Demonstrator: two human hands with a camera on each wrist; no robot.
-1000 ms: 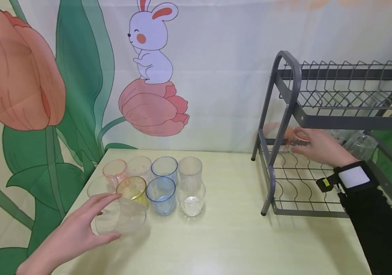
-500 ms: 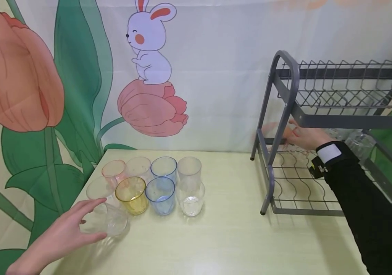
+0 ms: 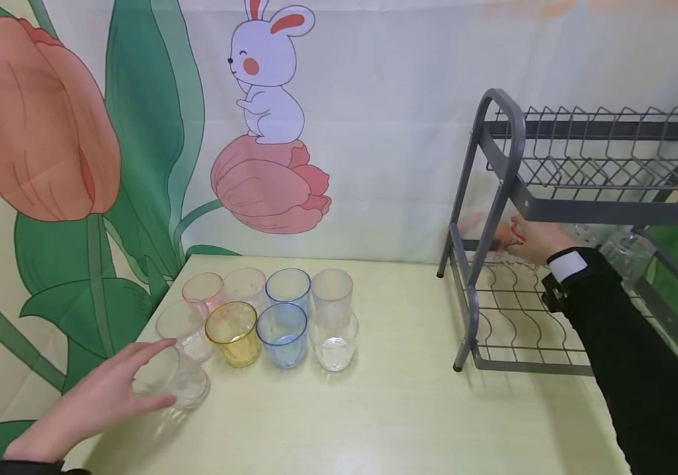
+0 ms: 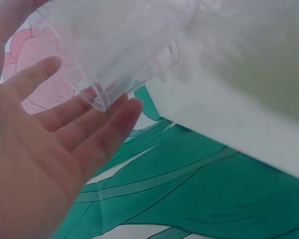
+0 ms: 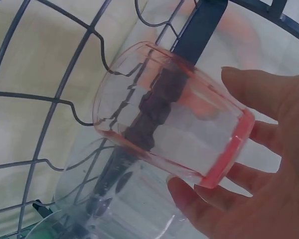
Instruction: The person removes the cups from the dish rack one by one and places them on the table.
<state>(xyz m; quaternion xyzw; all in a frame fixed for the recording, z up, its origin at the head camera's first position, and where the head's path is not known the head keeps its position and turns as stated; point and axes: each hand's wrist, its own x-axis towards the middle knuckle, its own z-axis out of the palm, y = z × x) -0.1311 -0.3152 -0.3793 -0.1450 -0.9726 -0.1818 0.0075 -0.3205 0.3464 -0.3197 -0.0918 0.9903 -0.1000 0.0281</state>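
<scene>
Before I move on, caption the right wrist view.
Right hand curled around a pink-tinted glass, clear glass beside it, wire rack behind.

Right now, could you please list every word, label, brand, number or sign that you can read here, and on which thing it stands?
None can be read, also not on the red-tinted glass, the other glasses or the rack.
Orange marks at the top edge of the backdrop: faint and cut off; I cannot tell whether they are letters.
White patch on the black wristband: no readable text.
</scene>
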